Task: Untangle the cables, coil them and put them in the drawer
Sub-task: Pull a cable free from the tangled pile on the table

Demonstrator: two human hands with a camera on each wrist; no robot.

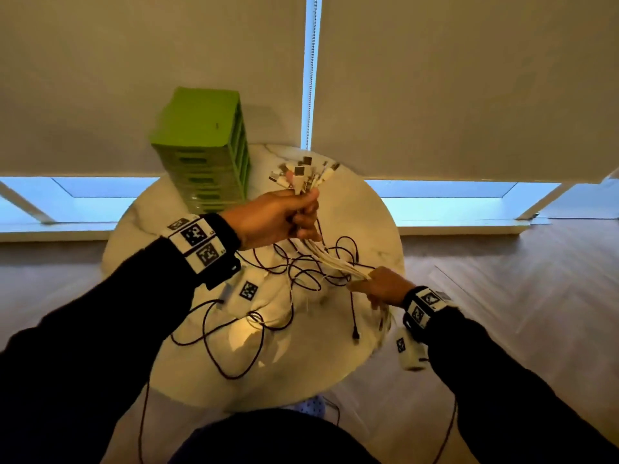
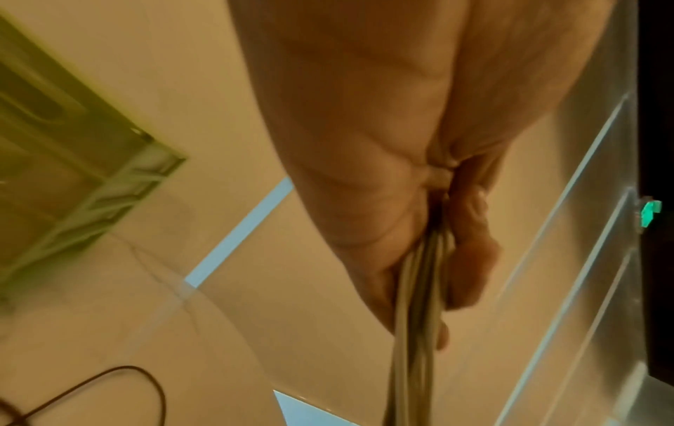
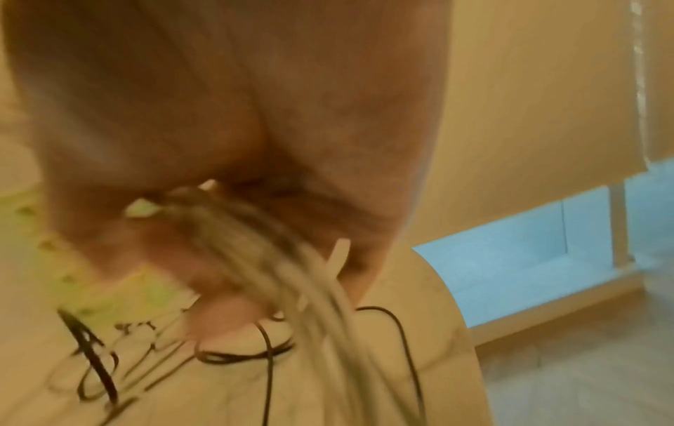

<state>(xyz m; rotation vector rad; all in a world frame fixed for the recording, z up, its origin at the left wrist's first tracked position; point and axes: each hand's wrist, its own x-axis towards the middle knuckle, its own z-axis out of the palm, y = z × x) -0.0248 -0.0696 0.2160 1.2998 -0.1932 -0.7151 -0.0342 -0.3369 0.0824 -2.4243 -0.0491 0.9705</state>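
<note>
My left hand (image 1: 284,217) is raised above the round marble table (image 1: 375,209) and grips a bundle of white cables (image 1: 330,257) just below their USB plugs (image 1: 301,174), which fan out above the fist. The bundle runs down to the right into my right hand (image 1: 382,284), whose fingers curl round the white cables (image 3: 291,259) near the table's right edge. In the left wrist view the white cables (image 2: 415,302) pass through my left hand (image 2: 430,230). Dark cables (image 1: 301,266) lie tangled in loops on the table under both hands. A green drawer tower (image 1: 204,149) stands at the back left, drawers closed.
A long dark cable (image 1: 214,346) loops over the table's front left and hangs off the edge. A dark plug end (image 1: 355,336) lies near the right edge. Roller blinds (image 1: 469,78) and a window sit behind the table, with wood floor (image 1: 519,296) to the right.
</note>
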